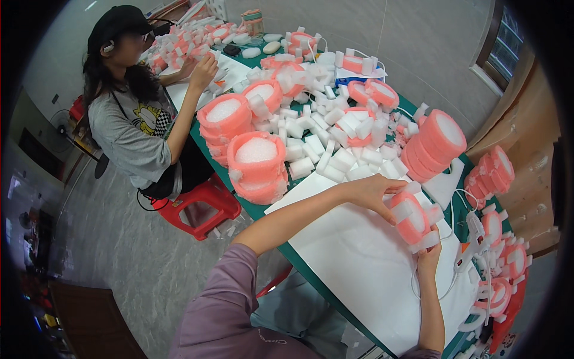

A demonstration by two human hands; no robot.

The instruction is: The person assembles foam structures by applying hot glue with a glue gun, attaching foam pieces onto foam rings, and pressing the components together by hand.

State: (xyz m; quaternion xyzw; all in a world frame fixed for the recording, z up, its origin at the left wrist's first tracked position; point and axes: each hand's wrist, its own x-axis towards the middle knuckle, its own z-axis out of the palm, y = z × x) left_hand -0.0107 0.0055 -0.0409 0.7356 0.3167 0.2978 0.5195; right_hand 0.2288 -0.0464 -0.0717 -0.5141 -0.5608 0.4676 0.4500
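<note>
Over the white board (pixel 341 251), a round pink foam piece (pixel 410 222) with white foam blocks stuck around its rim is held up between both my hands. My left hand (pixel 373 194) comes in from the left, thumb and fingers curved around the piece's upper left side. From below, my right hand (pixel 428 258) grips its lower right edge, near one of the white blocks; part of its fingers is hidden behind the piece. Close to my right hand lies a white corded device (pixel 467 254) with a red part.
Loose white foam blocks (pixel 314 143) are heaped beyond the board. Stacks of pink foam rounds stand left (pixel 257 167) and right (pixel 433 146). More block-studded pink rings (pixel 495 293) lie at the right edge among white cords. A co-worker (pixel 131 107) sits at the far left, on a red stool (pixel 200 209).
</note>
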